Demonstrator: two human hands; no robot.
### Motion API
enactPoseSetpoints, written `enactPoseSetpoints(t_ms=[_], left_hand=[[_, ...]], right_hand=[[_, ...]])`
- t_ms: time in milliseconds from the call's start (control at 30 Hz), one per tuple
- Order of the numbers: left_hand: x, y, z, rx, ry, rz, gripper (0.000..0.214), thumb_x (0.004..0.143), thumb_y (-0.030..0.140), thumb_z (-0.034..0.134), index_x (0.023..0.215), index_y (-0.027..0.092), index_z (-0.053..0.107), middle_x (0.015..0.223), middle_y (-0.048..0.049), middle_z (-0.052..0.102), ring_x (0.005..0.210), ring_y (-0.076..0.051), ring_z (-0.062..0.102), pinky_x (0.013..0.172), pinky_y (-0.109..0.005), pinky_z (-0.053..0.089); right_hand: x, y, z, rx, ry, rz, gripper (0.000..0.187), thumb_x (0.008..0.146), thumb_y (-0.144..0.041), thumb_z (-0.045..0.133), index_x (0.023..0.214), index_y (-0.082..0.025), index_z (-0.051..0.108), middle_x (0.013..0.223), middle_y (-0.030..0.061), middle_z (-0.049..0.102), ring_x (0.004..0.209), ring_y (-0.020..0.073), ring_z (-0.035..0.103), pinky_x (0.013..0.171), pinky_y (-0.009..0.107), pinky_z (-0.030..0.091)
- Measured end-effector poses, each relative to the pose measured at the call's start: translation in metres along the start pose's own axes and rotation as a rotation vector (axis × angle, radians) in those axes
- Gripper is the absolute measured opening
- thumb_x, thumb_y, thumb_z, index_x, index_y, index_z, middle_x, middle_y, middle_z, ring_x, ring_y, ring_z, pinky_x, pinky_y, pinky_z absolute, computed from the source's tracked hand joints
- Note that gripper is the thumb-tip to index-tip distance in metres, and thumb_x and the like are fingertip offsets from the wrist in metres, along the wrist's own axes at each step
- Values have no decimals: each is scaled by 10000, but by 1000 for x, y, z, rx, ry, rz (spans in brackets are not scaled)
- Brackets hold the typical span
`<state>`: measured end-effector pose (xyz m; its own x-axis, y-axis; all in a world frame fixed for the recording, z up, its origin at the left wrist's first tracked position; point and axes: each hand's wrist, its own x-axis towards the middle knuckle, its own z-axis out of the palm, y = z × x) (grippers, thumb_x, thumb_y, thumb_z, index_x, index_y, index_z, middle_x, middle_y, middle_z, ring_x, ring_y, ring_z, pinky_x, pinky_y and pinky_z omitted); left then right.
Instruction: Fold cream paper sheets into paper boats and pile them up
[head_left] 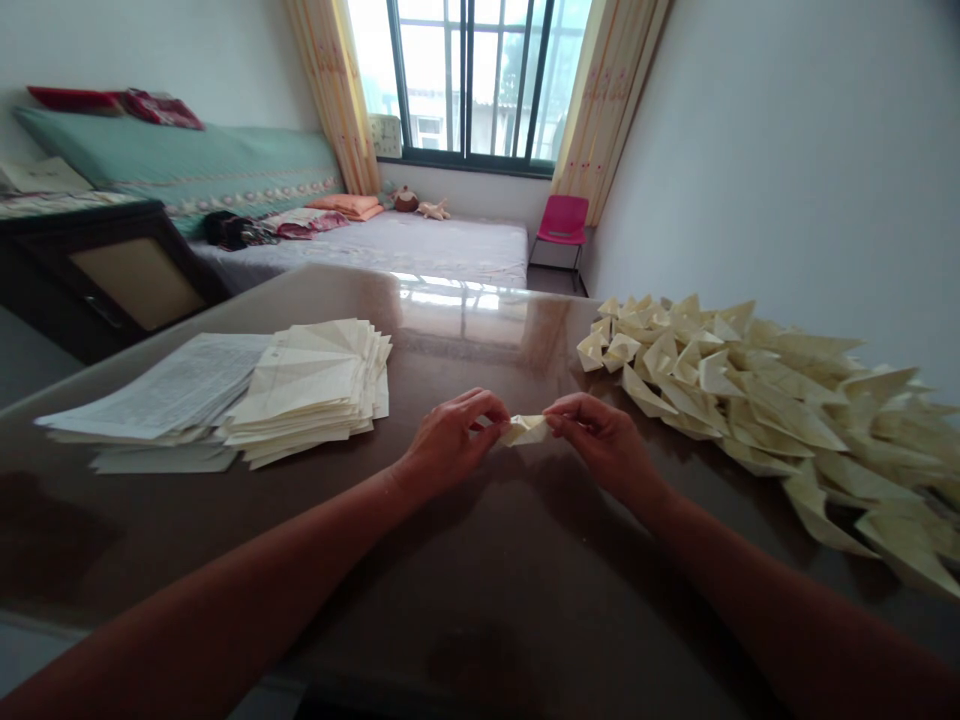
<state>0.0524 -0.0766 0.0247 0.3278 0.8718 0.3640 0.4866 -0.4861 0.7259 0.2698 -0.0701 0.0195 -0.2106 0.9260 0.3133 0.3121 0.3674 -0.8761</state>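
Two bare hands meet over the middle of a dark, shiny table. Between them is a small folded paper, pale cream in colour. The left hand pinches one end of it, with the thumb and fingers curled in tight. The right hand pinches the other end the same way. Both hands are closed on the paper, and no gap shows between the fingertips and the paper. It sits very low over the table top. I cannot tell if it touches the table.

To the left of the hands lies a stack of flat sheets. They are cream too, fanned out a bit, and the top one has fold lines. Further left, touching that stack, lie printed sheets with small grey words.

To the right is a big pile of folded shapes — pointy ones, a bit like little boats. The pile runs along the table beside the white wall. It is near the right hand but does not touch it.

Behind the table is a bed with a pale cover. A pink chair stands in the corner. Above it is a window with a dark frame, and yellow curtains hang on both sides. A dark cabinet stands at the left — its front has a light panel.
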Motion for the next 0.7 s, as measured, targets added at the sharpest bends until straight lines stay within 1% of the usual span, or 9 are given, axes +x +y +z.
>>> enactPoseSetpoints(t_ms=[167,333,467,567,700], left_hand=[[6,-3,1,-222,76,-103,174,841,329,566,825,165,624,857,-24,650,817,-148,602,719,-237,492],[8,-8,-1,-372,121,-169,172,795,333,630,816,163,613,875,-31,668,846,-159,611,743,-256,493],[10,-9,-2,-509,173,-244,196,759,328,677,804,158,592,859,-25,668,773,-128,599,699,-237,480],[10,-9,-3,-668,206,-333,218,743,325,700,779,160,563,882,-7,664,774,-101,595,688,-206,473],[11,-10,-1,-904,167,-418,283,708,328,739,771,158,521,1002,-17,667,796,-89,617,717,-216,499]], right_hand=[[2,7,0,84,116,30,225,811,-407,640,854,-186,657,711,-4,618,664,131,554,611,236,430],[2,8,2,149,160,62,219,799,-413,650,854,-200,648,737,-8,622,654,123,521,589,228,410],[3,8,2,248,220,86,198,785,-393,669,850,-209,638,750,-14,613,650,114,499,574,219,402],[5,10,3,337,248,135,198,766,-386,692,853,-218,635,819,-8,627,705,114,529,599,212,425],[7,14,5,534,231,244,221,732,-394,718,856,-235,627,978,3,660,807,128,582,629,217,463]])
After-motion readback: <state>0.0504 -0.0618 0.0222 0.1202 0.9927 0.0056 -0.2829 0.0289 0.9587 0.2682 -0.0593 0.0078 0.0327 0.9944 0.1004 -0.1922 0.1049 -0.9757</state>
